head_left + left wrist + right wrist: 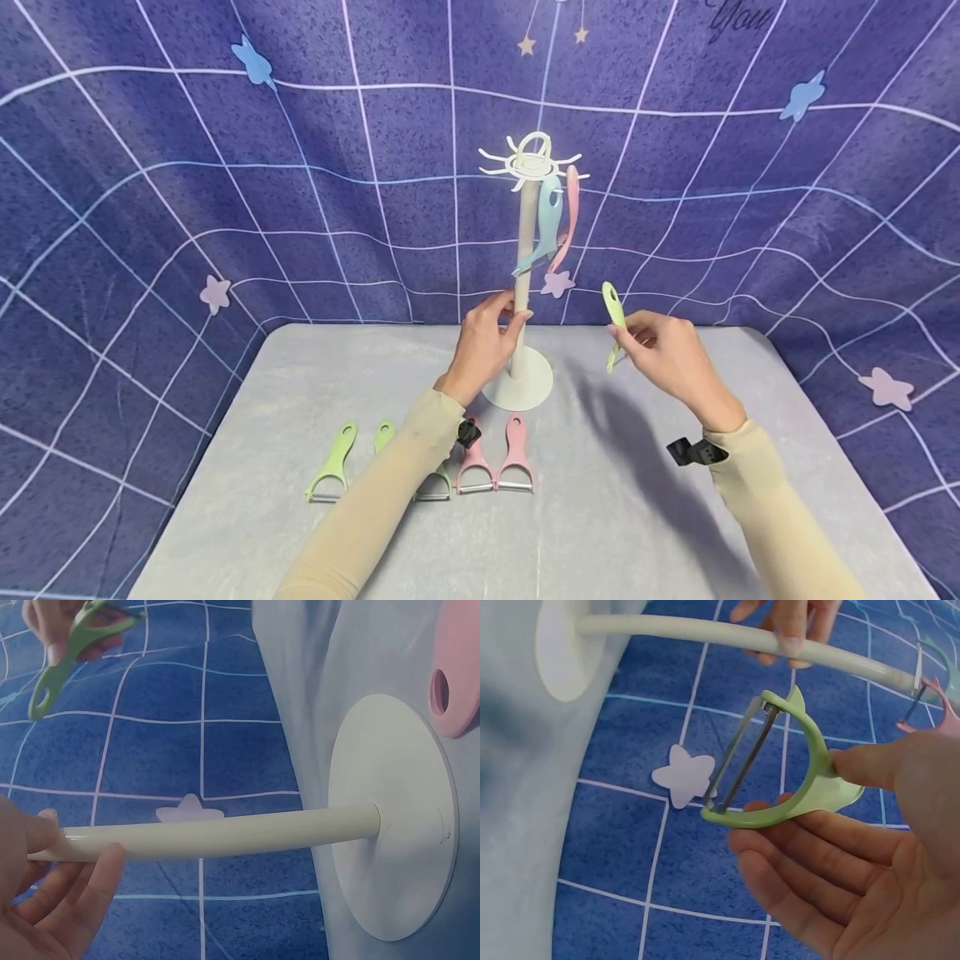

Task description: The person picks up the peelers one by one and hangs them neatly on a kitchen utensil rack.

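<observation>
My left hand [487,343] grips the cream pole [225,836] of an upright stand, thumb and fingers around its lower half. The stand has a round white base [536,390] and a ring of hooks [531,165] on top. From the hooks hang a blue peeler [550,218] and a pink peeler [573,208]. Right of the pole, my right hand [671,354] pinches a green Y-shaped peeler [817,787] above the table, handle hole up and blade end down in the head view. Thumb and fingers press its neck in the right wrist view.
On the grey table [600,517] lie two pink peelers, one [516,450] fully seen and another [474,467] partly behind the left sleeve. Further left are a green peeler [335,458] and a second green one [384,435] mostly covered by that arm. Patterned blue cloth [360,200] surrounds the table.
</observation>
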### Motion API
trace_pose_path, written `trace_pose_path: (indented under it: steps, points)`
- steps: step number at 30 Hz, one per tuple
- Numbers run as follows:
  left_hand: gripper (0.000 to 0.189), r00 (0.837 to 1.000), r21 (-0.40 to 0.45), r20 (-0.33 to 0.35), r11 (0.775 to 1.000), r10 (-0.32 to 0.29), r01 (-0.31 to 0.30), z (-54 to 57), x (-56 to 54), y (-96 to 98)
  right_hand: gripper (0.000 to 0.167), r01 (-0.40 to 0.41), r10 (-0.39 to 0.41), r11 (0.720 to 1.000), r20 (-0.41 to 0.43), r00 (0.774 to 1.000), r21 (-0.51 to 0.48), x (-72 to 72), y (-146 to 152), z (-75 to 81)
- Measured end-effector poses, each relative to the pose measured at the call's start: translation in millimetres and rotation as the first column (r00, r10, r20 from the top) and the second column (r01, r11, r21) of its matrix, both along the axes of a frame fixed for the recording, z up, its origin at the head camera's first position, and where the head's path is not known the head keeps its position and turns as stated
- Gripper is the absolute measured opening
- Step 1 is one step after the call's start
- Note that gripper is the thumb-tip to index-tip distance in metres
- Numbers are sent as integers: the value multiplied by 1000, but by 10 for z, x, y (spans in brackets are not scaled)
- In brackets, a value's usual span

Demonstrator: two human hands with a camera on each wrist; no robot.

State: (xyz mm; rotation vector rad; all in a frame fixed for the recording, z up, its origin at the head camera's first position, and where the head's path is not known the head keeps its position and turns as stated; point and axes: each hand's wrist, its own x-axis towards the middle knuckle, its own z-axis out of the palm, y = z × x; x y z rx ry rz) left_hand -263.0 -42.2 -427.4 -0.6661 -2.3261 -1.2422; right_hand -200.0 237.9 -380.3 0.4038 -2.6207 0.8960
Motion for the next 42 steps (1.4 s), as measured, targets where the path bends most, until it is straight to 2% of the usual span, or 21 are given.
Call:
trace_pose_path:
  steps: [12, 20, 31, 38, 42]
  points:
    - [25, 1000, 13, -3, 1000, -9, 9, 4, 2, 2, 27, -2, -15, 989, -110, 994, -147, -206, 0, 221]
    - [26, 1000, 11, -4, 1000, -10, 10, 7, -4, -5, 24, -52, 13, 973, -173, 985, -226, -377, -71, 382]
    - [26, 1000, 1, -12, 1000, -3, 3, 5, -8, 1, 20, -161, 70, 936, -281, 957, -315, -581, -180, 584]
    - [28, 1000, -3, 0, 1000, 3, -3, 6, 1, -4, 25, -205, 103, 907, -279, 955, -369, -716, -258, 714]
    - [28, 1000, -6, 6, 1000, 3, -3, 8, 11, -3, 26, -246, 135, 880, -283, 950, -407, -762, -297, 800]
